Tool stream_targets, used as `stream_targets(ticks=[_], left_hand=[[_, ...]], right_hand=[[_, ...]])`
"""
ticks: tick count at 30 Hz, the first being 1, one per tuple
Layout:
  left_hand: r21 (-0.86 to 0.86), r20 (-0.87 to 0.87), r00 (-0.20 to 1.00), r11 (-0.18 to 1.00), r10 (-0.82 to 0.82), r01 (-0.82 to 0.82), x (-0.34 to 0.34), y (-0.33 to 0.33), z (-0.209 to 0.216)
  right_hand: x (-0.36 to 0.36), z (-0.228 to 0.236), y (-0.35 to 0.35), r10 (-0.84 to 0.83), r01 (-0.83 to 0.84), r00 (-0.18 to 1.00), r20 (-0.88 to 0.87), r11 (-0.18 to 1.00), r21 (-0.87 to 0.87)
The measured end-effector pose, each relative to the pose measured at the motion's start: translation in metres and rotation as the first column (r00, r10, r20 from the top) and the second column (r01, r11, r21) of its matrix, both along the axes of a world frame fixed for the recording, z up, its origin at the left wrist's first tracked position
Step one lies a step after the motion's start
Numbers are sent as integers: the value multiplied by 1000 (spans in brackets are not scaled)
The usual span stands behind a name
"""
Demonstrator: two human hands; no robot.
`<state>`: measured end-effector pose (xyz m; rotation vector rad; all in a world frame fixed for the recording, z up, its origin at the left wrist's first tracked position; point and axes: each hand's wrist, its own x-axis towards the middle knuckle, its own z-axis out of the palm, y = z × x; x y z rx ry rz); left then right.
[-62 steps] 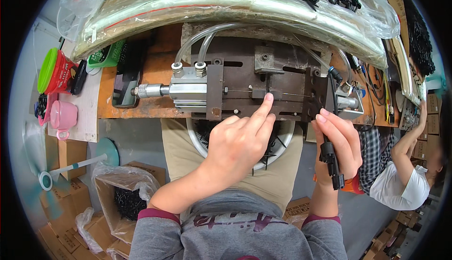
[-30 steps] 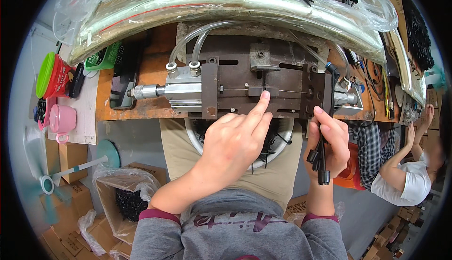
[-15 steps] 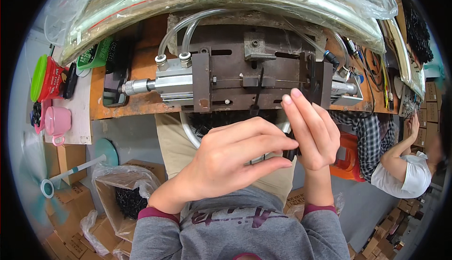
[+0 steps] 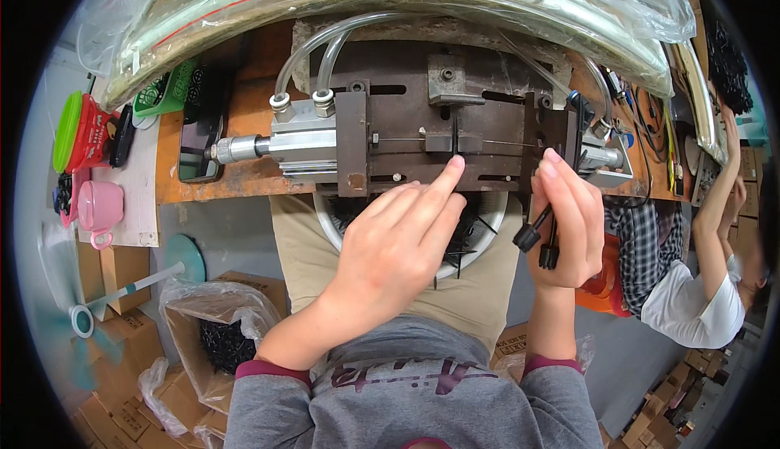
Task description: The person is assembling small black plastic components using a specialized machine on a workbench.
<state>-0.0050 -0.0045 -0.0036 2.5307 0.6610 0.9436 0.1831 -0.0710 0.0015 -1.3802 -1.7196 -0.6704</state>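
A dark metal fixture (image 4: 398,112) sits at the bench edge in front of me, with a small block (image 4: 439,142) at its middle. A thin black plastic piece (image 4: 456,124) stands upright in the gap beside this block. My left hand (image 4: 402,242) reaches up to it, index finger stretched out and its tip at the piece's lower end; the thumb is hidden. My right hand (image 4: 571,225), by the fixture's right end, has its fingers closed round slim black plastic pieces (image 4: 528,236) whose thicker ends hang below the fingers.
A silver air cylinder (image 4: 302,144) with clear hoses flanks the fixture on the left. In my lap rests a round white-rimmed container (image 4: 494,225) of black pieces. At right, a co-worker in a white top (image 4: 699,307) reaches forward. A fan (image 4: 83,321) stands at left.
My left hand has moved up from the right hand to the fixture. My right hand has shifted slightly right, showing the black pieces. The piece in the fixture stands straighter. The co-worker's arm has risen.
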Motion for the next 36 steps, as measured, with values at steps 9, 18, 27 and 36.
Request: stream_targets(ticks=[9,18,27,36], left_hand=[[38,-139,990,999,37,-32,3,6,6],[-392,340,924,867,-173,306,-4,-6,20],[-115,111,994,993,15,-3,-2,-3,7],[49,-113,992,998,50,-45,6,4,5]], right_hand=[[3,-1,-13,85,-90,987,-139,996,-27],[-12,0,-18,141,-144,989,-42,987,-75],[-13,9,-13,-41,33,995,-96,996,-88],[-8,-5,-20,104,-107,960,-261,994,2]])
